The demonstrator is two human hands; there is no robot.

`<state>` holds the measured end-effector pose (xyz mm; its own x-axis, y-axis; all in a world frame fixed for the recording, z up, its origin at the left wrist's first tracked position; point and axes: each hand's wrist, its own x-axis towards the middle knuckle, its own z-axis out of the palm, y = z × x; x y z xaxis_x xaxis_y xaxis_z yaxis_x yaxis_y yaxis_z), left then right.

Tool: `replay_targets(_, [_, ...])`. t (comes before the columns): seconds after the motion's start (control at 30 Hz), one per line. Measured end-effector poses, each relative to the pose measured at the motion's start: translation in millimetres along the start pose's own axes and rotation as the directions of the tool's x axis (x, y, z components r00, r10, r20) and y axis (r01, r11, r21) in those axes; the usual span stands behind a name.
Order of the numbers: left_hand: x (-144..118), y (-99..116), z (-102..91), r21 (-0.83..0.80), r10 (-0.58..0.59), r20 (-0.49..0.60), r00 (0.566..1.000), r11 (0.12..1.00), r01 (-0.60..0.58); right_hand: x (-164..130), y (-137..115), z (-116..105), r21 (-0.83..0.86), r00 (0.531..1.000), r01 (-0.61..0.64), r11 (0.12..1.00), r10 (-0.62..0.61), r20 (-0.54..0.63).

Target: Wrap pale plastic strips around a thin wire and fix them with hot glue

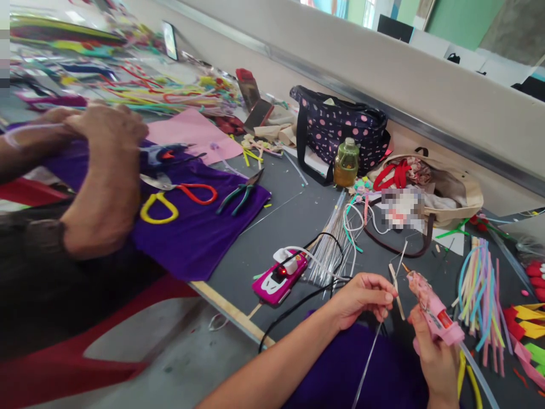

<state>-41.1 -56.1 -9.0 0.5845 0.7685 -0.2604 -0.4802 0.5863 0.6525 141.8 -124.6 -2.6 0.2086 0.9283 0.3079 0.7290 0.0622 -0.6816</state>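
Pinching a thin clear rod [368,363] between thumb and fingers: left hand [367,298], pale strip [400,307] at its fingertips. Right hand [436,355] wrapped around a pink glue gun [434,309], nozzle [406,270] near the strip. Pastel stems [481,295] right of the gun; magenta power strip [275,287] left of both hands. Farther left, scissors [165,183] and pliers [249,184] on purple cloth [213,238], near a co-worker's blurred forearm [106,187].

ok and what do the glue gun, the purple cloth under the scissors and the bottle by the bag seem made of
The glue gun looks like hard plastic, slightly shiny, with a moulded shell. The cloth seems matte fabric, lying limp with soft creases. The bottle is shiny and transparent: plastic or glass, unclear.
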Motion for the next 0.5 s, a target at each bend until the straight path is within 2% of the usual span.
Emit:
replay_targets(0.13, [0.1, 0.1, 0.4, 0.003, 0.006, -0.014, 1.000, 1.000, -0.006, 5.8, 11.2, -2.3, -0.024, 0.998, 0.057, 0.998, -0.056, 0.030])
replay_targets(0.3, [-0.6, 0.5, 0.7, 0.003, 0.014, 0.005, 1.000, 1.000, -0.014, 6.2, 30.1, -3.4, -0.063, 0.998, 0.057, 0.996, -0.056, 0.021])
replay_targets(0.5, [-1.0, 1.4, 1.5, 0.016, 0.014, 0.013, 1.000, 1.000, -0.014, -5.1, 19.3, 3.3, -0.058, 0.999, 0.028, 0.998, -0.030, -0.029])
